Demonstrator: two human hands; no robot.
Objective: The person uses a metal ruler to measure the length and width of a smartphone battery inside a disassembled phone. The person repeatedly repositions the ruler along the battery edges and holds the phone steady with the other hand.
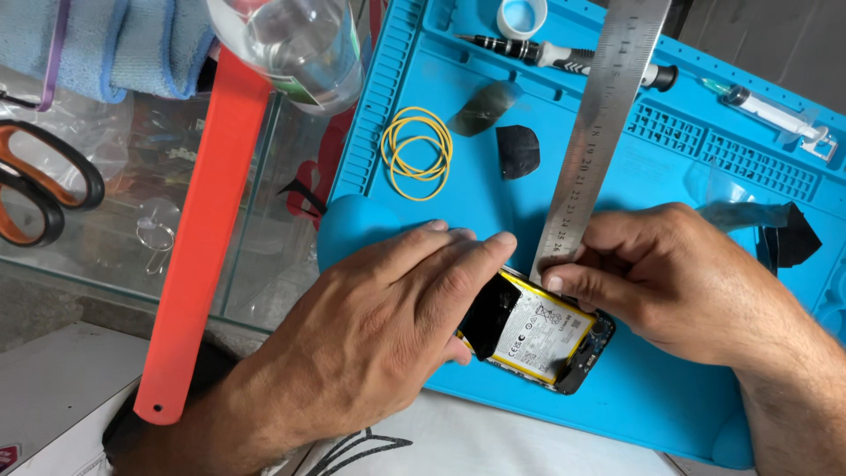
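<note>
At the far left lie a pair of scissors with orange-lined handles and a folded blue cloth on a glass top, with a long orange plastic strip running down across it and a clear bottle above.

The left hand lies flat, fingers together, pressing down on the near end of an opened phone, which sits on the lower middle of the blue work mat. It grips nothing; it pins the phone. The phone's back is off, showing a white, yellow-edged battery. The phone looks light and stiff, but the battery is probably a soft pouch that should not be bent or pierced, so it is best held by the frame edges and levered only along the battery's rim.

Above the left hand lie yellow rubber bands and two dark film scraps.

The steel ruler slants down to the battery's top edge. The right hand pinches its lower end between thumb and fingers. The ruler is thin, hard and slick, and its corner could gouge the battery.

Farther right lie a small screwdriver, a syringe and more dark scraps.
</note>
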